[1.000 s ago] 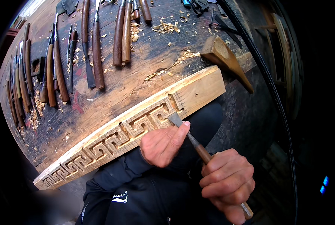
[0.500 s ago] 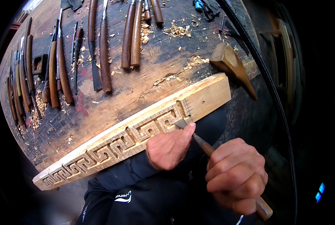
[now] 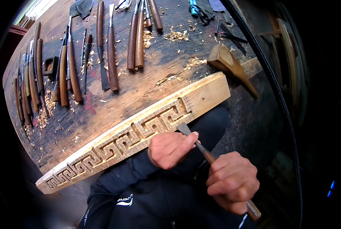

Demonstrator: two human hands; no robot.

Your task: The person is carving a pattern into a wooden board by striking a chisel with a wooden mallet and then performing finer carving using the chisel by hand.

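Gripping a chisel (image 3: 201,147) with both hands. Left to right:

- Far left of the fingers, along the counter (image 3: 147,82): row of wooden-handled carving tools (image 3: 69,70), wood shavings (image 3: 44,114) scattered beside them.
- Just above the fingers: carved board (image 3: 140,131) with key-pattern relief, lying diagonally along the counter's near edge.
- Left hand (image 3: 170,149): fingers curled, thumb extended and pressed on the chisel shaft just behind the blade; knuckles resting against the board's near edge.
- Chisel blade tip: touching the board's lower edge, just beyond the left thumb.
- Right hand (image 3: 231,182): fingers closed fully around the chisel handle, handle end protruding below the fist.
- Up and right of the fingers: wooden mallet (image 3: 231,66) lying at the counter's edge.
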